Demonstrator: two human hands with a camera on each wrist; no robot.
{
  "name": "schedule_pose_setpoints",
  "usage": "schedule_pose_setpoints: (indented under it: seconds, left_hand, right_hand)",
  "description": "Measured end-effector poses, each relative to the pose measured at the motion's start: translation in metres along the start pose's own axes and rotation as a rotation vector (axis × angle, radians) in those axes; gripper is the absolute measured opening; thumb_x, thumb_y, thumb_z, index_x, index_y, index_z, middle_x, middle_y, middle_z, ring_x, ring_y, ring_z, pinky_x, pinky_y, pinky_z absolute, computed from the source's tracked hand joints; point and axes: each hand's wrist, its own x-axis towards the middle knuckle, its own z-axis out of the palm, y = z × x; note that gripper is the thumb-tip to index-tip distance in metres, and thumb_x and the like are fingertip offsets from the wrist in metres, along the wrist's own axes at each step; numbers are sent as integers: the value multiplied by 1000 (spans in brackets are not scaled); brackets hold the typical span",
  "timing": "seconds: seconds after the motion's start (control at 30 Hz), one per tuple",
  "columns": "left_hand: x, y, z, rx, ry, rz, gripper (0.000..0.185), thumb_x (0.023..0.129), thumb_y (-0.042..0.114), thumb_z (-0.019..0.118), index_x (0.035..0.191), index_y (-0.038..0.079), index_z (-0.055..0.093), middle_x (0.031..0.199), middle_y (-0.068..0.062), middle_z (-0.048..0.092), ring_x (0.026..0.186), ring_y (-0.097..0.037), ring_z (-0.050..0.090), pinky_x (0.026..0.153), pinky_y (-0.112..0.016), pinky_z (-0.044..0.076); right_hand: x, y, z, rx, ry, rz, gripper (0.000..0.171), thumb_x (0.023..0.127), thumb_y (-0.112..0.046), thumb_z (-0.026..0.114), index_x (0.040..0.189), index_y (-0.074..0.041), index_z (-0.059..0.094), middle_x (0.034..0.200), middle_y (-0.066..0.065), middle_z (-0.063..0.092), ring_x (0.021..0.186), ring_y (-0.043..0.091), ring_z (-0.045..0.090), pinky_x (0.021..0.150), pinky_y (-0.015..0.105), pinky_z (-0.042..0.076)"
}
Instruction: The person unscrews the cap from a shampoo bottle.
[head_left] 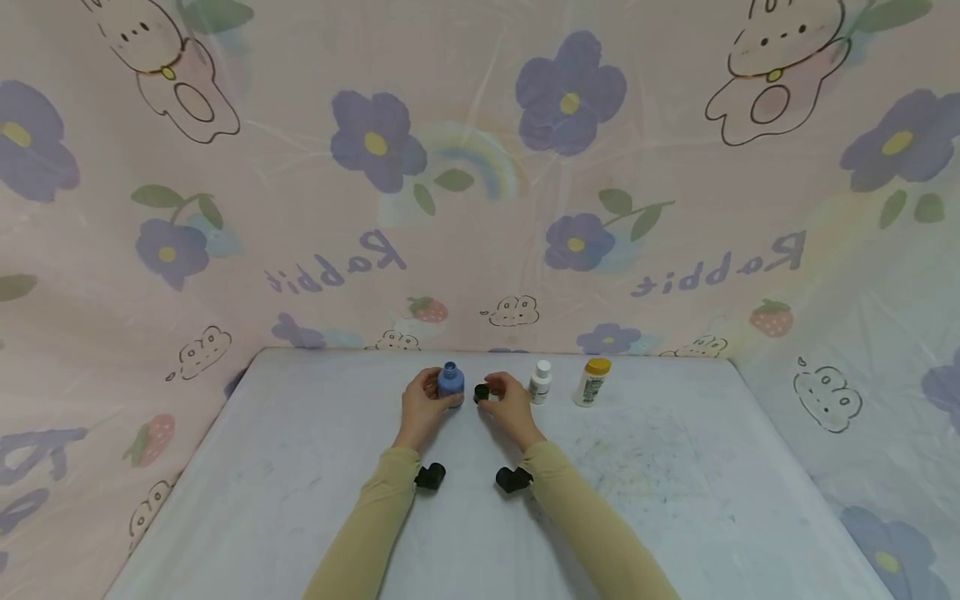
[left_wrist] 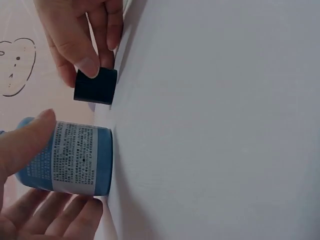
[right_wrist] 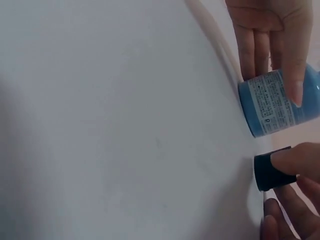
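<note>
The left hand (head_left: 423, 408) grips a blue bottle (head_left: 452, 383), upright toward the far side of the counter (head_left: 300, 467), its narrow neck uppermost and its label densely printed. Just to the right, and apart from the bottle, the right hand (head_left: 513, 408) pinches a black cylindrical cap (head_left: 482, 394) between thumb and fingers; whether the cap touches the counter cannot be told. Right of this hand stand a small white bottle with a white cap (head_left: 540, 383) and, farther right, a white bottle with a yellow cap (head_left: 592, 386), both upright.
</note>
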Motion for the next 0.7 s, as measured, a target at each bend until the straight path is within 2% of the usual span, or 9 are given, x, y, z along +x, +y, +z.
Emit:
schedule_pose_setpoints:
  seconds: [0.17, 0.33, 0.43, 0.6, 0.7]
  left_hand:
    - [-11, 2, -9, -6, -16, -15, 71, 71, 4, 84, 132, -3, 50, 131, -25, 52, 122, -38, 49, 100, -42, 42]
    - [-26, 1, -24, 12, -31, -19, 70, 71, 0, 83, 132, -5, 49, 130, -25, 53, 122, -38, 49, 99, -42, 42]
    - [-38, 0, -31, 16, -52, -45, 69, 71, -2, 82, 132, -4, 50, 130, -24, 54, 122, -37, 50, 99, -41, 42]
    - [-56, 4, -33, 4, -110, -59, 69, 71, 2, 83, 131, -3, 51, 130, -22, 54, 121, -35, 52, 99, -41, 42]
    - [-64, 9, -30, -8, -166, -27, 66, 72, 7, 84, 130, -2, 53, 130, -20, 55, 119, -35, 53, 98, -44, 43]
  right_hand:
    - [-11, -6, -10, 23, -22, -10, 47, 77, 4, 74, 120, 2, 56, 113, 17, 62, 107, 32, 57, 94, 45, 45]
    - [-25, -9, -21, 32, -61, -33, 47, 79, 2, 73, 123, 1, 55, 122, 16, 59, 112, 34, 56, 96, 47, 43]
    - [-35, -11, -28, 34, -94, -47, 47, 81, 0, 73, 124, -1, 55, 123, 13, 58, 114, 32, 55, 97, 47, 42]
    - [-56, -18, -43, 87, -144, -62, 50, 81, 0, 73, 127, -1, 54, 124, 11, 59, 116, 32, 55, 99, 49, 40]
    - [-68, -20, -53, 124, -174, -69, 50, 82, 1, 72, 129, -1, 53, 126, 13, 58, 117, 34, 54, 100, 50, 39]
